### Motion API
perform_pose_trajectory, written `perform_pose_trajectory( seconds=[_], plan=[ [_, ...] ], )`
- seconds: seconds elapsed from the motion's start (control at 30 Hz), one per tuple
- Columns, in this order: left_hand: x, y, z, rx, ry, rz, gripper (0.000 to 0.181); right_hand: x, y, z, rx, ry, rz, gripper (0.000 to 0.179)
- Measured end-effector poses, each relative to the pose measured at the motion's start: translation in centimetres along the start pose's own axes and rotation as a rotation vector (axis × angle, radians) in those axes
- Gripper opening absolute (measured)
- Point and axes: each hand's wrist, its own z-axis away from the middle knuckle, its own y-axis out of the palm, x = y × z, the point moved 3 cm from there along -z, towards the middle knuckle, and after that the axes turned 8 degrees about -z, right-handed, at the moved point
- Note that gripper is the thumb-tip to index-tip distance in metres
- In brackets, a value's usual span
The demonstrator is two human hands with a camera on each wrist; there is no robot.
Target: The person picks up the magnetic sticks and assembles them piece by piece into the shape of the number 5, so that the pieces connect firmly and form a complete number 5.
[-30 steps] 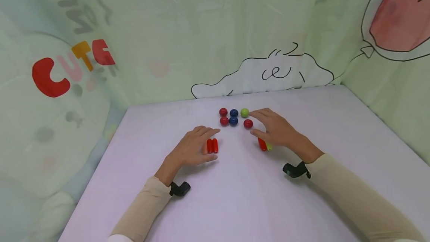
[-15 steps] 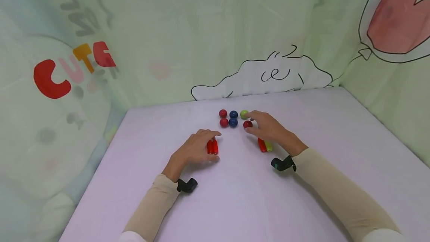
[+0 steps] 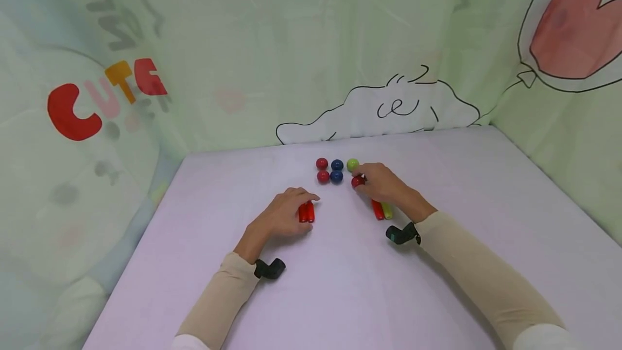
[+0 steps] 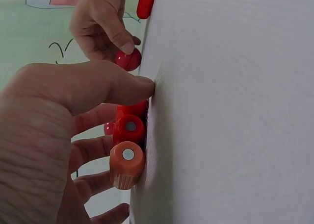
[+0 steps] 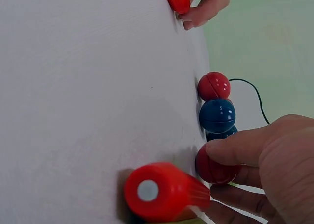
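Observation:
My right hand (image 3: 381, 181) pinches a glossy red ball (image 5: 216, 167), the thumb on its near side and the fingers behind. A lime green ball (image 3: 352, 165) sits just beyond its fingertips. Below that hand lie a short red stick (image 5: 157, 192) with a pale round end and a lime green stick (image 3: 386, 210). My left hand (image 3: 286, 212) arches over two red sticks (image 3: 306, 212) and an orange stick (image 4: 126, 165), side by side on the table. Its fingers are spread along their far side, the thumb on the near side.
Left of the held ball, two more red balls (image 3: 323, 170) and two dark blue balls (image 3: 337, 170) stand close together in two short rows. The pale lilac table (image 3: 340, 285) ends at a printed curtain (image 3: 243, 69) behind and at the sides.
My right hand has moved left and down onto the nearer red ball, and its thumb and fingers have closed round it. The left hand has shifted slightly right over the sticks.

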Motion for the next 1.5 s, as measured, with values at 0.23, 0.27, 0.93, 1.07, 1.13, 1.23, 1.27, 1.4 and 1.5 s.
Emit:
perform_pose_trajectory(
  seconds=[0.23, 0.27, 0.93, 1.07, 1.13, 1.23, 1.27, 1.4, 1.5],
  plan=[
    [0.1, -0.2, 0.1, -0.022, 0.028, 0.0, 0.04, 0.0, 0.3, -0.5, 0.021, 0.009, 0.013, 0.042],
    [0.1, -0.2, 0.1, -0.025, 0.034, -0.002, 0.037, 0.0, 0.4, -0.5, 0.024, 0.012, 0.015, 0.043],
    [-0.5, -1.1, -1.0, -0.018, -0.061, 0.064, 0.028, 1.2, 0.7, 0.5, 0.012, -0.051, -0.054, 0.042],
    [-0.7, -1.4, -1.4, -0.022, -0.066, 0.09, 0.028, 1.3, 0.7, 0.8, 0.008, -0.056, -0.072, 0.042],
    [-0.8, -1.5, -1.6, -0.027, -0.067, 0.104, 0.028, 1.3, 0.8, 1.0, 0.006, -0.05, -0.083, 0.043],
    [-0.8, -1.6, -1.7, -0.037, -0.066, 0.122, 0.029, 1.2, 0.9, 1.2, 0.003, -0.034, -0.094, 0.043],
    [-0.8, -1.6, -1.8, -0.043, -0.063, 0.129, 0.029, 1.3, 0.9, 1.3, 0.002, -0.032, -0.097, 0.043],
    [-0.8, -1.6, -1.9, -0.074, -0.037, 0.14, 0.027, 1.3, 1.1, 1.7, 0.0, -0.038, -0.113, 0.043],
    [-1.1, -1.7, -2.1, -0.088, -0.018, 0.141, 0.027, 1.2, 1.2, 2.1, 0.0, -0.044, -0.128, 0.042]
  ],
)
